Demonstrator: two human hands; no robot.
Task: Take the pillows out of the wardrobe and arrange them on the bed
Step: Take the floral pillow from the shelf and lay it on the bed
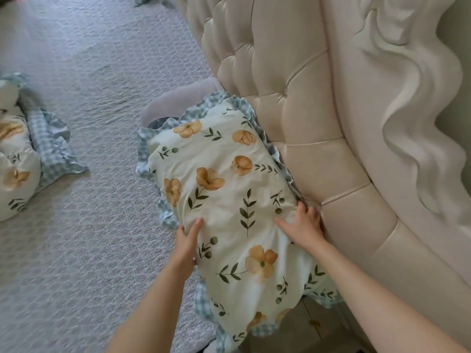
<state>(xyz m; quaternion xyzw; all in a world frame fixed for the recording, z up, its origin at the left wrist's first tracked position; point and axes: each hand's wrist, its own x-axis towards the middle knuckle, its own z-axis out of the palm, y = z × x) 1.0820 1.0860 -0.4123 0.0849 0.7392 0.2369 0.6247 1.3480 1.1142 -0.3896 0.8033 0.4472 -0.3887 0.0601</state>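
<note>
While both hands lie flat on the floral pillow (229,200), the headboard (318,123) flanks it.

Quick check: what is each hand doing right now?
Left hand: open, flat on the floral pillow.
Right hand: open, pressing the same pillow beside the headboard.
</note>
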